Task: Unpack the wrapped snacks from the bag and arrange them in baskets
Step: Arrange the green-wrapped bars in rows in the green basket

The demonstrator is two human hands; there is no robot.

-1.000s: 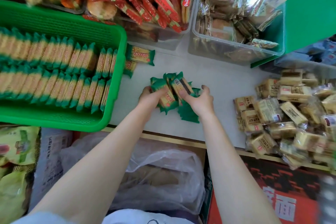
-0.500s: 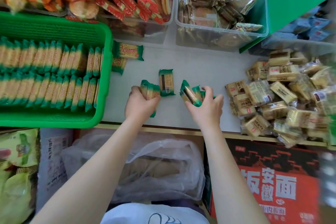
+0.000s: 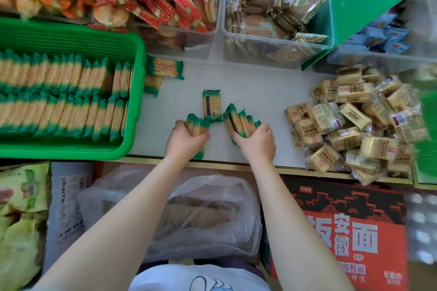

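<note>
Left hand [image 3: 186,140] at centre frame, fingers wrapped round a small stack of green-ended snacks [image 3: 196,127]. Right hand [image 3: 256,143] just beside, clutching a bigger bundle [image 3: 241,123]. One loose packet [image 3: 212,106] flat on the table [image 3: 260,92] between. Green basket [image 3: 136,92] at left, rows packed inside.

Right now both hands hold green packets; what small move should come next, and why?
Probably carry the left hand with its green packets over to the green basket and stand them in the gap at the rows' right end; it is the nearer hand.
</note>
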